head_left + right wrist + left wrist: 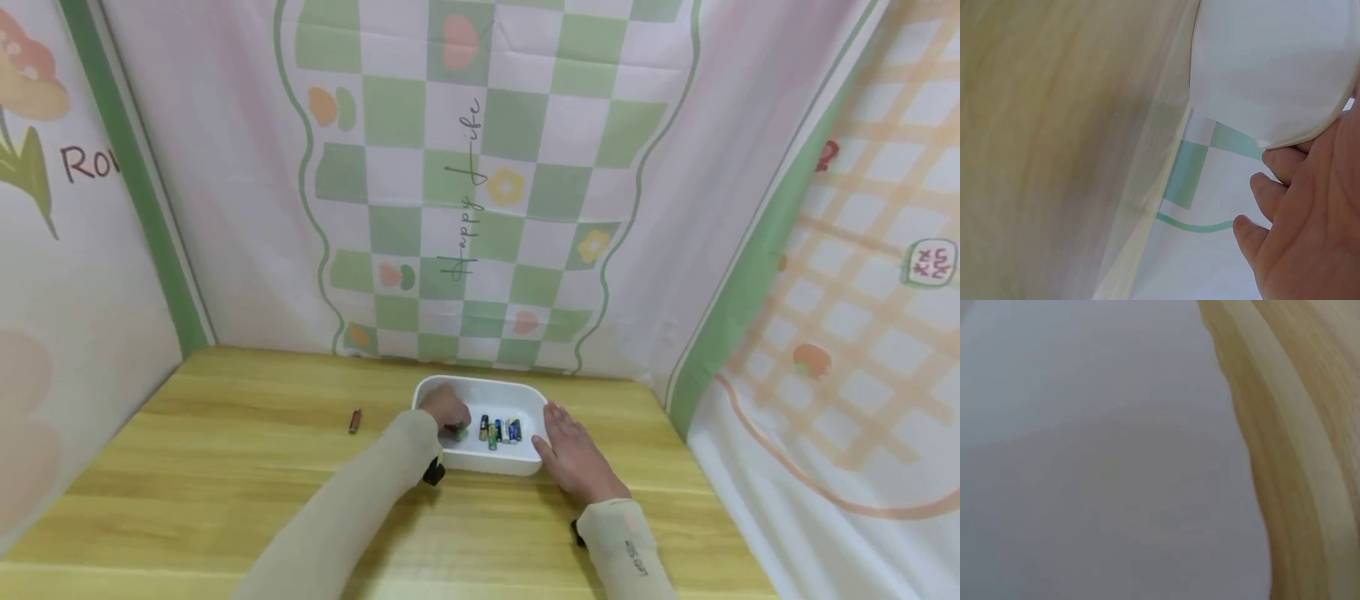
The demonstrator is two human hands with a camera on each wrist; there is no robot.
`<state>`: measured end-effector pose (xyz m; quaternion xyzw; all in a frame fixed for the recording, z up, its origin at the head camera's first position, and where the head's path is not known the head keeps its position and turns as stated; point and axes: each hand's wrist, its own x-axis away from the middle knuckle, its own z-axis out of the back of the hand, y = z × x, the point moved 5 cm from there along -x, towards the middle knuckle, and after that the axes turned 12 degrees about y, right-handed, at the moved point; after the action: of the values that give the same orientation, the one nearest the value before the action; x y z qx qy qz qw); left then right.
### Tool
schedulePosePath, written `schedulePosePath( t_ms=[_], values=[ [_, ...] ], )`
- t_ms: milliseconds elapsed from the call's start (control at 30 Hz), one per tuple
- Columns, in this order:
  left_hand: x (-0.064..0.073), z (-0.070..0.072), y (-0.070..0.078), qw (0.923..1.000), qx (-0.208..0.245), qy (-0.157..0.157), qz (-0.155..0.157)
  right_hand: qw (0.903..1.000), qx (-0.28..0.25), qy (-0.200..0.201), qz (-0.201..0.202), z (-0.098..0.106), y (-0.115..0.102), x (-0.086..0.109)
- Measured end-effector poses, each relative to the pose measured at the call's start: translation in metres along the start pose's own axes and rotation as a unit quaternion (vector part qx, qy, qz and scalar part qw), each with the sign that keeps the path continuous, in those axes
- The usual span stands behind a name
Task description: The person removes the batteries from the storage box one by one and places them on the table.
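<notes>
"Several batteries lie in the white tray; one red battery sits apart on the surface. How should we work?"

"We brace the tray's right end with the right hand, fingers straight, slightly spread, and should keep the left hand from tipping its left end. Those fingers curl downward inside; whether they pinch anything, we cannot tell."

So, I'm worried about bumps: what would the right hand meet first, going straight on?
Probably the white, rounded-rectangular plastic tray; the right hand seems to touch its right end, though depth is unclear.
</notes>
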<state>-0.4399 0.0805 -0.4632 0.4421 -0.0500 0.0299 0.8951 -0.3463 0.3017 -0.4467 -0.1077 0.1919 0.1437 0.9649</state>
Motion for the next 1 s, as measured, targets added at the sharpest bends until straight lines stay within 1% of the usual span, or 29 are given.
schedulePosePath(
  t_ms=[333,433,533,600,733,867,1000],
  values=[
    [-0.0024,-0.0044,-0.0017,0.9998,-0.018,0.005,-0.004,1.0,0.007,0.005,-0.004,-0.0018,0.0017,0.0013],
    [-0.0045,-0.0054,-0.0025,0.9997,-0.023,0.001,-0.011,1.0,0.004,0.007,-0.004,-0.0011,0.0014,0.0015],
    [-0.0063,-0.0051,-0.0036,0.9998,-0.013,-0.008,-0.01,1.0,0.001,0.008,-0.004,-0.0006,0.001,0.0018],
    [-0.007,-0.0043,-0.0045,0.9999,-0.001,-0.015,-0.004,1.0,0.0,0.008,-0.005,-0.0006,0.0009,0.0021],
    [-0.0053,-0.0032,-0.0035,0.9979,0.053,-0.037,0.003,1.0,-0.001,0.003,-0.008,-0.0012,0.0009,0.002],
    [-0.0043,-0.0035,-0.0032,0.9923,0.104,-0.063,0.021,0.9998,-0.002,-0.01,-0.018,-0.0026,0.0014,0.0021],
    [-0.0061,-0.0023,-0.002,0.9881,0.13,-0.069,0.044,0.9997,0.004,-0.012,-0.021,-0.0018,0.0018,0.0011]
  ],
)
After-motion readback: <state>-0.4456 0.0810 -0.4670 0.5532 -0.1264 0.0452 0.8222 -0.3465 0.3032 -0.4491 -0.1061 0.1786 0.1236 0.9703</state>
